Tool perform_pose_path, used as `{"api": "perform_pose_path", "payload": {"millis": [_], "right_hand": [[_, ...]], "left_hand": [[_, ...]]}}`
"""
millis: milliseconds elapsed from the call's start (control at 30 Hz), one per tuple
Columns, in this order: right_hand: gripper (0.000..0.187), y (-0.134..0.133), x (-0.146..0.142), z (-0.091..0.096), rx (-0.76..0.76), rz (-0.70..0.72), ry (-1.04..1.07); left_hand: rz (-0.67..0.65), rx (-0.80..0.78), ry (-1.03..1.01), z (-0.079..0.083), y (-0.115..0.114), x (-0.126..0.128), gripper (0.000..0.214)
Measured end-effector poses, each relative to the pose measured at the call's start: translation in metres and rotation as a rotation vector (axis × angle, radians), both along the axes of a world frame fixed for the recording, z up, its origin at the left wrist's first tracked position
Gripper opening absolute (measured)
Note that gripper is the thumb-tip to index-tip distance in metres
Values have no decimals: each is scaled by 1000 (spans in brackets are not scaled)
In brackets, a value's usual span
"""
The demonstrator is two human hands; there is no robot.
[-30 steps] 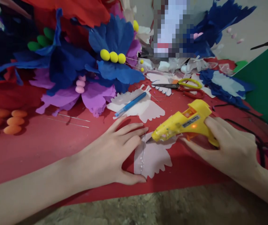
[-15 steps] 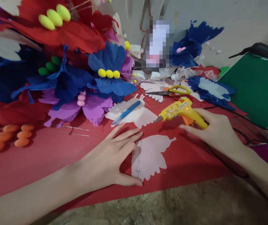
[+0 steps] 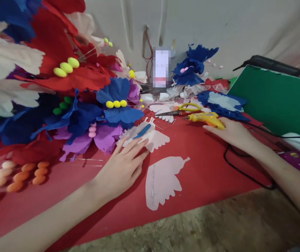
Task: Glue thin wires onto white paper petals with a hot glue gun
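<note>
My right hand (image 3: 231,134) grips a yellow hot glue gun (image 3: 205,119) by its handle, its nozzle pointing left beside the scissors. With fingers stretched out, my left hand (image 3: 126,162) reaches over a white butterfly-shaped cutout (image 3: 159,140) and the lower end of a blue pen (image 3: 142,131); whether it touches the pen I cannot tell. A pale folded half-butterfly piece (image 3: 164,180) lies flat in front, right of my left hand. Along its left side runs a thin wire with shiny glue on it.
Yellow-handled scissors (image 3: 178,109) lie at the back. Red, blue, purple and white butterflies (image 3: 120,92) crowd the left, near strings of orange beads (image 3: 21,176). At the right are a green board (image 3: 276,101) and a black cord (image 3: 244,175). The red table's front edge is close.
My left hand has left the pale folded piece and moved up and left toward the pen. My right hand has carried the glue gun farther back, beside the scissors. The view has shifted.
</note>
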State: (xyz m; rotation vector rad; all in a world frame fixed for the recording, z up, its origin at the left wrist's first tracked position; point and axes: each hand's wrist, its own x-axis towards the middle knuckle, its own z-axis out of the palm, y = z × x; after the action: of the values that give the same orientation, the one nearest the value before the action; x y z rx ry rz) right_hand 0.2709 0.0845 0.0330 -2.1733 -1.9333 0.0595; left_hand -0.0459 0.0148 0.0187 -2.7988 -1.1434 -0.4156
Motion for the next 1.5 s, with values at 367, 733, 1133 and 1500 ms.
{"api": "perform_pose_path", "payload": {"millis": [367, 733, 1133, 1500], "right_hand": [[61, -1, 3, -16, 354, 45, -240], [33, -41, -95, 21, -262, 553, 1055], [10, -41, -117, 28, 246, 752, 860], [12, -53, -100, 34, 506, 989, 613]], "left_hand": [[52, -313, -465, 20, 13, 10, 39], [303, -946, -1561, 44, 12, 27, 30], [23, -712, -1514, 44, 3, 29, 35], [-82, -477, -950, 57, 6, 24, 5]]}}
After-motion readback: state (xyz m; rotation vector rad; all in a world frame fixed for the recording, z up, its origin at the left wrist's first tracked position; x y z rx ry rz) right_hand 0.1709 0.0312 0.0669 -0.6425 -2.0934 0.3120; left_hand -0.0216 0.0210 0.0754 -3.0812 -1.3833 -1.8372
